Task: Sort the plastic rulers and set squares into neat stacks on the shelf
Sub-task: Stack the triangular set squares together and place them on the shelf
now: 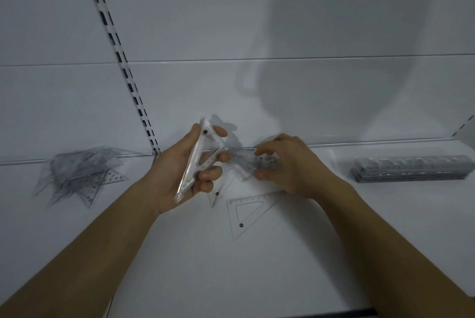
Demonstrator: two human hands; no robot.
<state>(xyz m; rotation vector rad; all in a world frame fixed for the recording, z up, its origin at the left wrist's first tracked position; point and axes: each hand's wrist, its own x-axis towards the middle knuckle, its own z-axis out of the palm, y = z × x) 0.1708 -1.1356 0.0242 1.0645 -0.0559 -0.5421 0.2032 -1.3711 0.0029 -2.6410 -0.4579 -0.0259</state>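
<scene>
Gripping clear triangular set squares (198, 163), edge-up.

left hand (180, 171) gripping, right hand (288, 163) pinching

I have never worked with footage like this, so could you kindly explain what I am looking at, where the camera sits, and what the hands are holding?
There is no machine here: these are a person's two bare arms, filmed by one wide-angle camera worn on the head, looking forward and down. That is why the arms enter from the bottom corners.

The white surface is a shelf with a white back wall. The left hand grips a small bundle of clear set squares, held on edge. The right hand curls its fingers round a clear ruler low over the shelf.

One loose set square lies flat in front of the hands. On the left is a messy pile of set squares; on the right a tidy stack of rulers.
</scene>
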